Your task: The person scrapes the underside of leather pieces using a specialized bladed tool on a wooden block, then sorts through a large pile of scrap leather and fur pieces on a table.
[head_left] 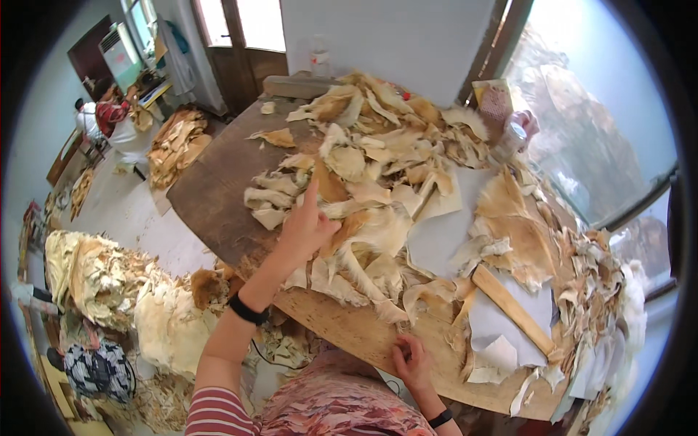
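My left hand (309, 229) reaches into a heap of cream and tan fur scraps (363, 156), index finger stretched forward over a tan piece (331, 187), the other fingers bent; I see nothing held. A long pale furred piece (374, 240) lies just right of it. My right hand (411, 360) rests at the front edge of the wooden table (349, 334), fingers loosely bent and empty. To its upper right a wooden batten (514, 312) lies on white sheets (491, 320), below a large tan pelt (512, 225).
A clear jar (512, 138) and a pink patterned object (494, 102) stand at the back right, beside a window (589, 131). At left, two people (116, 116) sit working near piled hides (178, 145). More hides (94, 276) and a patterned bag (94, 370) are below.
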`<control>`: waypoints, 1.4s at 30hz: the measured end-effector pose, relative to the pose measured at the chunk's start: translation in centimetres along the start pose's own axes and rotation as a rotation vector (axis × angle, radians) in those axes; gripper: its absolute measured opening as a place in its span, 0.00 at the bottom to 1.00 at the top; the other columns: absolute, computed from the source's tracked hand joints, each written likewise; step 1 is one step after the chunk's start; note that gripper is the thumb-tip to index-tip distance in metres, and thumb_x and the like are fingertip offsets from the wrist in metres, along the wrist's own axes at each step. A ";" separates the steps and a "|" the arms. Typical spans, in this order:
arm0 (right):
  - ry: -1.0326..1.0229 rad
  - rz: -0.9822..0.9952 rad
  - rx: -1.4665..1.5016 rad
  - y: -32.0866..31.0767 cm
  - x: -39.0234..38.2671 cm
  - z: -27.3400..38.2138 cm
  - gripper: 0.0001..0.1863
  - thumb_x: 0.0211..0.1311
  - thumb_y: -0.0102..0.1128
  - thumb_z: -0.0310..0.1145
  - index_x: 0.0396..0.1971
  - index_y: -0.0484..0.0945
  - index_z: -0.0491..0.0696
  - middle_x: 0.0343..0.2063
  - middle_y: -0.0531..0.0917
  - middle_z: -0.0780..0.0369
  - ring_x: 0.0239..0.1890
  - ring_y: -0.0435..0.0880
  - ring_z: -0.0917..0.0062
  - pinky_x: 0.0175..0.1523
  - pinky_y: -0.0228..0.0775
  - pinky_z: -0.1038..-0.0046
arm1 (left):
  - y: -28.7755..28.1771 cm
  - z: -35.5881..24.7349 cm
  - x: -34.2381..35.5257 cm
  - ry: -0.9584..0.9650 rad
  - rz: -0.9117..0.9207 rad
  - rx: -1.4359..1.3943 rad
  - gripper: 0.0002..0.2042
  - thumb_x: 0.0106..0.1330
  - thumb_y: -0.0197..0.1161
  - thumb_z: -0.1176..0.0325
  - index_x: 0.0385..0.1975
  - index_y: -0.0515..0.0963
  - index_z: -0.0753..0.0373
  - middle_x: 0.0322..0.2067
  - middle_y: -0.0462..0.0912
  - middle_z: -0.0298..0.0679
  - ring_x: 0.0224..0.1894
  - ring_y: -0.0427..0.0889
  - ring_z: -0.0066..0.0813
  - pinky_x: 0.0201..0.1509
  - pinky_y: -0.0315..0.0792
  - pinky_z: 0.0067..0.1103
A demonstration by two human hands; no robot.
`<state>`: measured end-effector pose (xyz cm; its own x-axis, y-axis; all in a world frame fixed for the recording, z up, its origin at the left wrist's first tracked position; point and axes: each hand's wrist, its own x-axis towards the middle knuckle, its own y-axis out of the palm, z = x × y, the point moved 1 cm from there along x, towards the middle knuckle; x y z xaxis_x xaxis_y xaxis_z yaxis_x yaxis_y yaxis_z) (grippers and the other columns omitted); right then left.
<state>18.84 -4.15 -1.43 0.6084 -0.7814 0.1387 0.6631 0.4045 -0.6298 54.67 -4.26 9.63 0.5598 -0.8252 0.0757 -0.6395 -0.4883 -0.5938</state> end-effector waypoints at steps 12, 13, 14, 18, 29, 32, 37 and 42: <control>0.099 -0.170 0.013 0.7 0.9 0.7 0.14 0.54 0.64 0.23 0.42 0.76 0.46 0.29 0.79 0.62 0.21 0.80 0.80 0.25 0.71 0.79 | 6.2 2.0 15.6 0.280 -0.066 0.667 0.17 0.56 0.65 0.68 0.44 0.72 0.65 0.41 0.77 0.51 0.46 0.78 0.50 0.47 0.74 0.38; 0.097 -0.192 -0.002 0.7 0.8 0.4 0.14 0.54 0.64 0.23 0.42 0.76 0.46 0.29 0.79 0.62 0.22 0.80 0.80 0.25 0.71 0.79 | 6.9 2.6 16.6 0.227 -0.039 0.696 0.17 0.56 0.64 0.69 0.44 0.72 0.65 0.41 0.77 0.51 0.46 0.78 0.50 0.47 0.74 0.38; 0.083 -0.211 -0.002 0.9 0.9 0.5 0.14 0.54 0.64 0.22 0.42 0.76 0.46 0.30 0.79 0.62 0.22 0.79 0.80 0.25 0.71 0.79 | 6.1 3.5 17.7 0.168 -0.024 0.740 0.16 0.56 0.64 0.70 0.44 0.73 0.65 0.42 0.77 0.50 0.47 0.77 0.49 0.48 0.74 0.38; 0.111 -0.212 -0.036 1.0 0.7 0.1 0.14 0.55 0.64 0.22 0.41 0.76 0.46 0.29 0.78 0.61 0.22 0.79 0.79 0.25 0.70 0.78 | 4.4 2.4 18.9 0.214 -0.159 0.847 0.15 0.58 0.60 0.74 0.45 0.73 0.65 0.44 0.77 0.51 0.49 0.77 0.49 0.49 0.74 0.38; 0.166 -0.188 -0.092 0.6 1.5 0.9 0.14 0.52 0.65 0.25 0.40 0.76 0.48 0.25 0.76 0.62 0.20 0.76 0.74 0.26 0.69 0.72 | 10.3 1.9 21.7 0.419 -0.075 0.542 0.12 0.59 0.55 0.76 0.43 0.77 0.62 0.42 0.78 0.49 0.45 0.78 0.51 0.47 0.74 0.39; 0.150 -0.195 -0.119 0.6 1.8 1.3 0.14 0.52 0.65 0.25 0.40 0.76 0.49 0.24 0.76 0.63 0.20 0.75 0.74 0.25 0.68 0.73 | 9.5 3.9 23.7 0.406 -0.045 0.525 0.08 0.58 0.56 0.75 0.37 0.79 0.62 0.38 0.79 0.49 0.43 0.79 0.50 0.44 0.73 0.37; 0.168 -0.199 -0.114 0.6 1.7 0.9 0.13 0.51 0.65 0.24 0.38 0.77 0.49 0.24 0.76 0.64 0.20 0.75 0.74 0.25 0.68 0.73 | 7.5 4.4 26.0 0.194 0.005 0.066 0.06 0.55 0.59 0.73 0.31 0.79 0.65 0.32 0.79 0.50 0.39 0.78 0.48 0.42 0.71 0.36; 0.152 -0.204 -0.114 0.3 1.9 0.9 0.12 0.51 0.64 0.23 0.37 0.77 0.49 0.24 0.76 0.63 0.19 0.75 0.75 0.24 0.67 0.74 | 3.6 2.3 26.6 0.265 -0.414 0.137 0.15 0.54 0.61 0.70 0.42 0.77 0.63 0.38 0.79 0.48 0.44 0.77 0.47 0.47 0.70 0.36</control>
<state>20.64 -5.09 -0.68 0.3893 -0.9069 0.1609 0.7067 0.1821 -0.6837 68.47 -27.33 7.71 0.5870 -0.6230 0.5171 -0.3073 -0.7623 -0.5696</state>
